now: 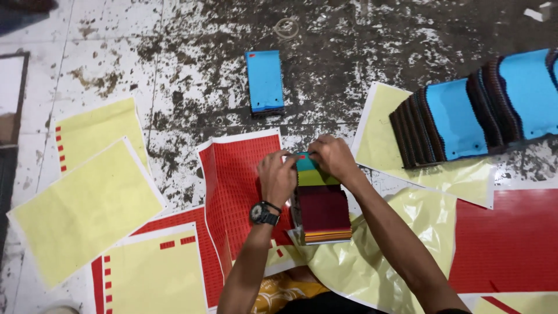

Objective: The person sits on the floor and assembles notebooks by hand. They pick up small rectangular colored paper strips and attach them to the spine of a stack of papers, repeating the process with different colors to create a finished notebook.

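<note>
Head view, looking down at a stained floor (174, 52). Both hands meet at the far end of a stack of fabric swatches (321, 212), which lies on a yellowish sheet (372, 256) directly in front of the person. The left hand (278, 177), with a wristwatch (263, 214) on its wrist, and the right hand (331, 157) pinch the stack's upper end, where a teal and green header strip (311, 171) shows; the fingers of both are clenched on that edge, grasping the top swatches. Beside the stack lies a red label sheet (238, 186), partly peeled, and yellow backing sheets (87, 203) are scattered to the left. A small blue-topped stack (264, 81) sits well apart farther off, and a fanned row of blue-fronted swatch cards (482, 110) rests on another sheet at right.

Risks, as judged: the loose layers may shift out of alignment under uneven pinching, so the edges fan. The glossy sheet beneath may let the stack slide. Floor grime may soil the fabric.
</note>
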